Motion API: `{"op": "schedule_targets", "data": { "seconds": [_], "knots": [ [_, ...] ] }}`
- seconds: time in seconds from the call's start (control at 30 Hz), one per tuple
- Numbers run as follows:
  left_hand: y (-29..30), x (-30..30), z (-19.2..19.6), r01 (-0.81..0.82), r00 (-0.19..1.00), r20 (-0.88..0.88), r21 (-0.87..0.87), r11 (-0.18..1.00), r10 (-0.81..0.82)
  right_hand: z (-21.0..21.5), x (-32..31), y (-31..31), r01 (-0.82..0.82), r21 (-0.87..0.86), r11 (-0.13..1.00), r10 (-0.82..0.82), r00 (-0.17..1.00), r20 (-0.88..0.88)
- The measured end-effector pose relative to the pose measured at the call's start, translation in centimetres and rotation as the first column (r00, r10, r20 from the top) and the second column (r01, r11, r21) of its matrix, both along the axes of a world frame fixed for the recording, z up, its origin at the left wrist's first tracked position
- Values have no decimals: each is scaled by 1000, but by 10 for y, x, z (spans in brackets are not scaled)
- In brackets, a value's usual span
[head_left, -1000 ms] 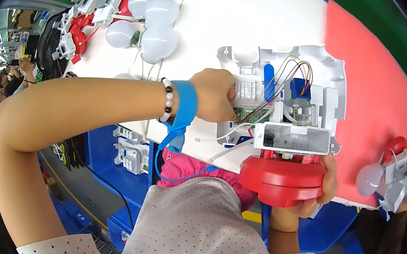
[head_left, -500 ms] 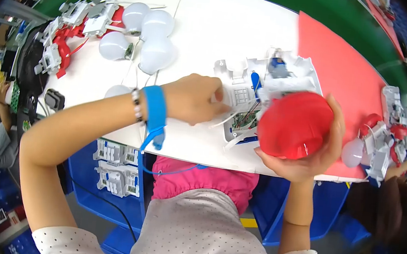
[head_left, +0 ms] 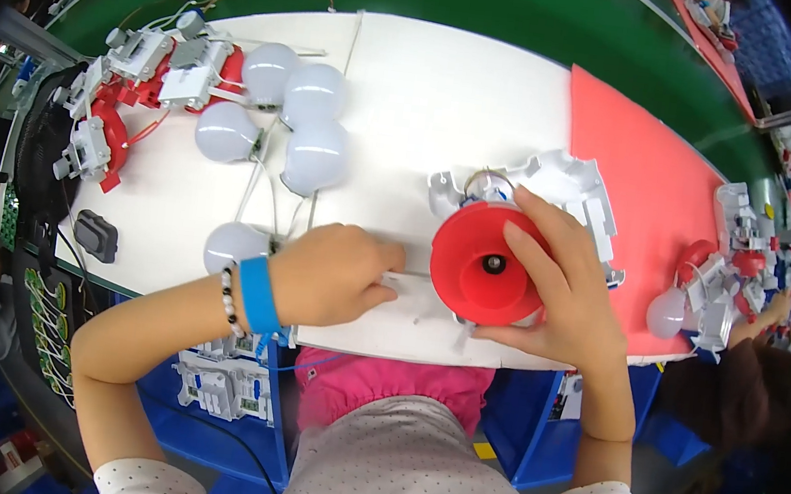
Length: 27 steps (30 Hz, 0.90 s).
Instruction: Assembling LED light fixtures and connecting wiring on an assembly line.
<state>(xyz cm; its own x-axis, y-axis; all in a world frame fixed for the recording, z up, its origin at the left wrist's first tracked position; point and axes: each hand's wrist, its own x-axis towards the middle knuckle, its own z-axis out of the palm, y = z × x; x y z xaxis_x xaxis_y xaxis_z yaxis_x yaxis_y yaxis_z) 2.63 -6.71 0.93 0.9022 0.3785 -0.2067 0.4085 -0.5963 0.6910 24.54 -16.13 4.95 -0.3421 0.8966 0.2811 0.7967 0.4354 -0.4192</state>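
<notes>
My right hand (head_left: 566, 291) grips a red funnel-shaped cup (head_left: 456, 273), its wide mouth facing up and a small dark round part at its centre. The cup hides much of the white plastic housing (head_left: 583, 185) on the table. Thin wires (head_left: 489, 174) loop up behind the cup's far rim. To the left, my left hand (head_left: 339, 275) is closed, thumb and forefinger toward the cup. A thin pale strand (head_left: 412, 276), seemingly a wire, runs from its fingertips toward the cup. A blue band (head_left: 259, 295) circles my left wrist.
Several frosted bulbs (head_left: 316, 155) with wires lie at the table's left, beside red-and-white assemblies (head_left: 196, 73). A small black box (head_left: 96, 235) sits near the left edge. A pink-red sheet (head_left: 644, 207) covers the right side; more assemblies (head_left: 734, 271) and another person's hand are beyond.
The red cup has moved left, over the housing, and turned so its open mouth faces up. My left hand has shifted down and slightly left. The whole view has tilted a little.
</notes>
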Motion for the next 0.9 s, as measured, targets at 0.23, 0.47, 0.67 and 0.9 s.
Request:
{"op": "schedule_targets", "data": {
  "seconds": [0.23,0.47,0.67,0.9],
  "knots": [
    [1,0,4,29,999,43,-63,998,-26,18,41,-4,68,-193,979,-1,945,328],
    [5,2,2,2,991,132,-158,987,19,35,58,24,-82,-445,892,223,936,274],
    [4,-5,1,-38,996,70,-195,980,53,25,72,25,-174,-465,868,273,950,154],
    [5,-6,7,-32,996,73,-127,991,41,5,79,10,-216,-324,921,265,958,114]
  ]
}}
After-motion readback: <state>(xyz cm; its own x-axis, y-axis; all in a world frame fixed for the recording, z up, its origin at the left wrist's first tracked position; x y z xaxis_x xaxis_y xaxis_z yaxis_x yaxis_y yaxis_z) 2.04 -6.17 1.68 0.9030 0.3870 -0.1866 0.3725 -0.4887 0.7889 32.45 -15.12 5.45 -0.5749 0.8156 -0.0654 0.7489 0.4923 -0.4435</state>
